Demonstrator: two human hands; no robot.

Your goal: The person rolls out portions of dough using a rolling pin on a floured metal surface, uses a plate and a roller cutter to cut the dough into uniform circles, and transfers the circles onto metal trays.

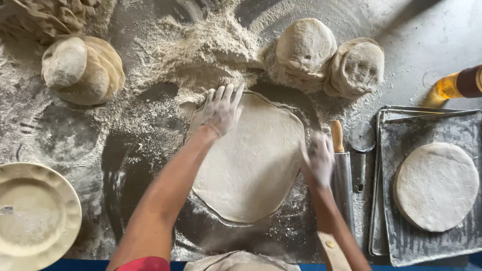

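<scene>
A large, thin sheet of rolled dough (253,160) lies flat on the floured dark worktop (145,125). My left hand (221,108), dusted white with flour, rests with fingers spread on the sheet's upper left edge. My right hand (317,160), also floured and blurred, sits at the sheet's right edge, fingers apart and holding nothing. Just to its right lies a rolling pin (342,175) with a wooden handle.
Stacked dough rounds sit at the back (306,45), (357,68) and far left (83,68). A metal tray (401,236) on the right holds a flat dough disc (436,185). A cream plate (37,216) at left, a round cutter (360,138), an oil bottle (459,84).
</scene>
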